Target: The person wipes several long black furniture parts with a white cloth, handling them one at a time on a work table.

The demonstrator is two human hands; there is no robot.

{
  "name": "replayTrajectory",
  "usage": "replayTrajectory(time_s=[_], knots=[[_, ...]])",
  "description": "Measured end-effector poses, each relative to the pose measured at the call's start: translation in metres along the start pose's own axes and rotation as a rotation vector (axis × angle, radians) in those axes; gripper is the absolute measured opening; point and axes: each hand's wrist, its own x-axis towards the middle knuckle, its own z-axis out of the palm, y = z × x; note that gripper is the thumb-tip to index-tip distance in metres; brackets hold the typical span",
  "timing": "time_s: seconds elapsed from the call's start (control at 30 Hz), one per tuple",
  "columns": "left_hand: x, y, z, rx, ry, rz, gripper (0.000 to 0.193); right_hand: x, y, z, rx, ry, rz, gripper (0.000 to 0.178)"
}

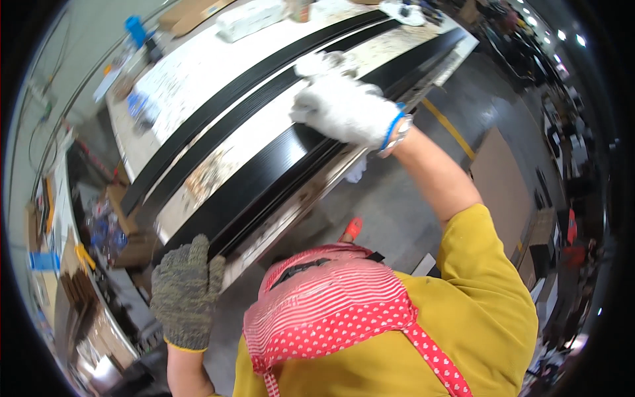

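Observation:
My left hand (185,291), in a grey-green knit glove, is at the near left end of a wide black board (258,178) and grips that end; the fingertips are partly hidden behind it. Above the middle of the board is my right hand (347,109), in a white glove with a blue cuff, slightly blurred. Its fingers close on a bunched white cloth (324,64), held over the gap toward a narrower black strip (231,126). Farther back, a second long black strip (198,142) lies roughly parallel. Whether the cloth touches any strip is unclear.
The boards lie on a white, stained worktable (178,86). A white block-shaped package (251,20) and a blue bottle (135,30) stand at its far side. Brown cardboard (499,178) rests on the floor at right. Boxes and shelving (86,284) crowd the left.

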Motion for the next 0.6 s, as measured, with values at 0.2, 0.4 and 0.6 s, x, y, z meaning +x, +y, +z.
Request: replayTrajectory(time_s=[0.2, 0.4, 0.6], knots=[[0.105, 0.088, 0.018, -0.1, 0.018, 0.359, 0.04, -0.01, 0.033, -0.003, 0.021, 0.089, -0.189, 0.015], [0.135, 0.132, -0.005, 0.057, -0.187, 0.174, 0.037, -0.01, 0.136, -0.045, -0.228, -0.093, 0.129, 0.013], [0.2, 0.158, -0.023, 0.005, -0.285, 0.229, 0.03, -0.035, 0.241, -0.104, -0.228, -0.105, 0.199, 0.015]])
